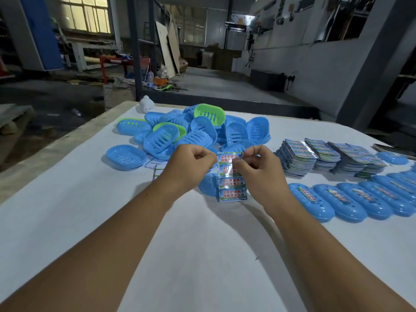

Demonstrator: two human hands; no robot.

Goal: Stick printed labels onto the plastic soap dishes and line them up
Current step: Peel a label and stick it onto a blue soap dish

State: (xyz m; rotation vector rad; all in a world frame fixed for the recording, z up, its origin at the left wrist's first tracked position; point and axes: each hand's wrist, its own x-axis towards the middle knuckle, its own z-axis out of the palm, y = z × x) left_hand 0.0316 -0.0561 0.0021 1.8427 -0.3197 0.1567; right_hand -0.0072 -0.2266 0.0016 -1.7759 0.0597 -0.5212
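Note:
I hold a strip of printed labels [231, 183] upright above the white table. My left hand [189, 165] pinches its top left edge. At the top right corner my right hand [254, 170] pinches the strip, fingers curled at the uppermost label. Behind the strip lies a single blue soap dish [208, 184], partly hidden. A heap of blue and green soap dishes [191, 129] fills the far middle of the table. A row of labelled blue dishes [351, 200] runs along the right side.
Stacks of label sheets [326, 157] sit at the right, behind the row. Loose backing papers [155, 164] lie beside a lone blue dish [126, 156] at the left. A small white object [146, 104] stands at the far edge. The table edge [56, 143] runs diagonally at the left.

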